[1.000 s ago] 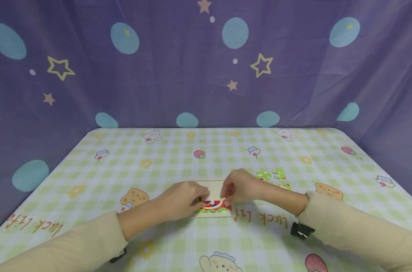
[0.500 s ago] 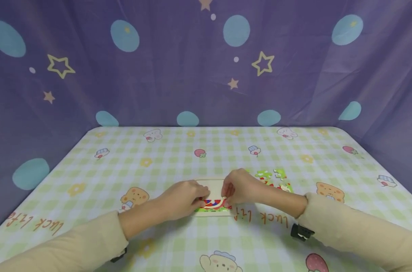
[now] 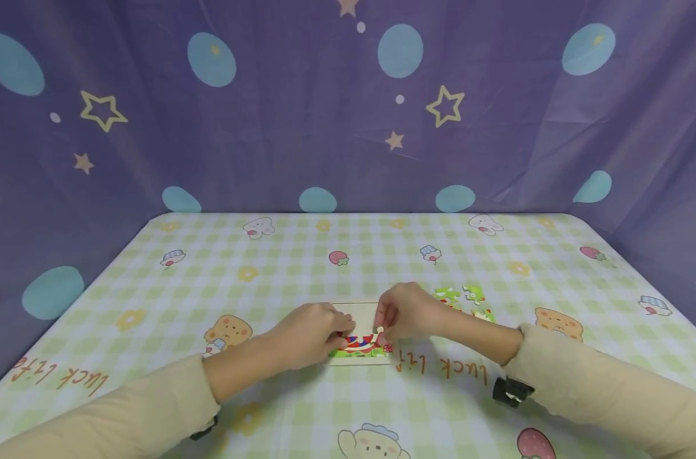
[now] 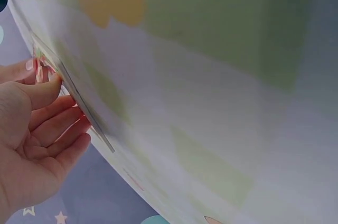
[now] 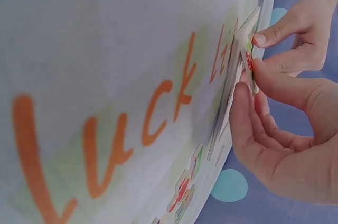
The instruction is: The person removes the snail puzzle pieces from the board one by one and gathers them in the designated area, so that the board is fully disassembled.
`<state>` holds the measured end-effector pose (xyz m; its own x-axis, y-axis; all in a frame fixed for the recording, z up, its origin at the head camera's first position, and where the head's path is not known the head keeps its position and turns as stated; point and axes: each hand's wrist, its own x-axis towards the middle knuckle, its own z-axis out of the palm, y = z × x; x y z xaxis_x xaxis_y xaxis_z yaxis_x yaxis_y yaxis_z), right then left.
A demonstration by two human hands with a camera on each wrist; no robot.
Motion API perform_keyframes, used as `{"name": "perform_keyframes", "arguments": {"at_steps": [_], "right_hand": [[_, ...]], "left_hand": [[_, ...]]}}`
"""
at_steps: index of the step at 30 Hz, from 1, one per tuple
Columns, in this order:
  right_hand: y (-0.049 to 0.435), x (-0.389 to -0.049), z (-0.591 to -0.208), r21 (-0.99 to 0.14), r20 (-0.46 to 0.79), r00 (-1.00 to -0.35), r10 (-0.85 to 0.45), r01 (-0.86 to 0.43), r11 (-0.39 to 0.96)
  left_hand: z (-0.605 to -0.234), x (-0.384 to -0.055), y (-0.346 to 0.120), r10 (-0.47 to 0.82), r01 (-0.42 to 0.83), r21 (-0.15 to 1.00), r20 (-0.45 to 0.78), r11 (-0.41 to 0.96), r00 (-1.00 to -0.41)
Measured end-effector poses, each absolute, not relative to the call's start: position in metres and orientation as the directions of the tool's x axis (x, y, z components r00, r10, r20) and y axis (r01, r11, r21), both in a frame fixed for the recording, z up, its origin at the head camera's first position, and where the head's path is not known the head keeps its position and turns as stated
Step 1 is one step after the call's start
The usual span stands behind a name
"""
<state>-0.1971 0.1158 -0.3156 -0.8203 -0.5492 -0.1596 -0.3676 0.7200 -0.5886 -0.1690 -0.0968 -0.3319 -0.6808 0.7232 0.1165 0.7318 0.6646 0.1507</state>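
A pale jigsaw tray (image 3: 362, 313) lies flat on the table in the head view. Fitted pieces (image 3: 359, 344) in red, blue, white and green fill its near part, while its far part is bare. At the tray's left end rests my left hand (image 3: 310, 335), its thumb pressed down by the fitted pieces and its fingers lying over the tray. My right hand (image 3: 407, 312) pinches a puzzle piece (image 5: 249, 59) with a red spotted patch between thumb and fingers at the tray's right end. In the right wrist view, my left thumb (image 5: 268, 36) touches close beside that piece.
Several loose puzzle pieces (image 3: 473, 294), green with red and white, lie behind my right forearm. A green checked tablecloth (image 3: 290, 255) with printed cartoons covers the table. A purple curtain (image 3: 302, 115) hangs behind the far edge.
My right fingers shift slightly at the tray's right end, and more of the piece's pale knob and red patch shows. The left hand stays nearly in place.
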Motion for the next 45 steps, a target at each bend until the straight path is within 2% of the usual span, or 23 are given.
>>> {"name": "perform_keyframes", "arguments": {"at_steps": [11,19,32,39,45], "right_hand": [[0.127,-0.199,-0.317,-0.643,-0.181,-0.808,-0.561,-0.334,0.689],[0.157,-0.202,-0.317,-0.69,-0.197,-0.831,-0.519,-0.258,0.676],[0.209,-0.2,-0.316,-0.734,-0.251,-0.854,-0.456,-0.139,0.665],[0.233,-0.197,-0.318,-0.707,-0.272,-0.844,-0.461,-0.149,0.691],[0.248,-0.196,-0.319,-0.654,-0.25,-0.871,-0.423,-0.17,0.737]], "left_hand": [[-0.332,-0.168,-0.097,0.719,0.726,0.149,0.105,0.671,-0.687],[-0.332,-0.166,-0.099,0.683,0.68,0.202,0.068,0.705,-0.727],[-0.331,-0.166,-0.1,0.665,0.646,0.26,0.018,0.718,-0.747],[-0.328,-0.165,-0.103,0.668,0.644,0.269,0.001,0.716,-0.744],[-0.327,-0.163,-0.107,0.677,0.657,0.257,0.011,0.709,-0.736]]}}
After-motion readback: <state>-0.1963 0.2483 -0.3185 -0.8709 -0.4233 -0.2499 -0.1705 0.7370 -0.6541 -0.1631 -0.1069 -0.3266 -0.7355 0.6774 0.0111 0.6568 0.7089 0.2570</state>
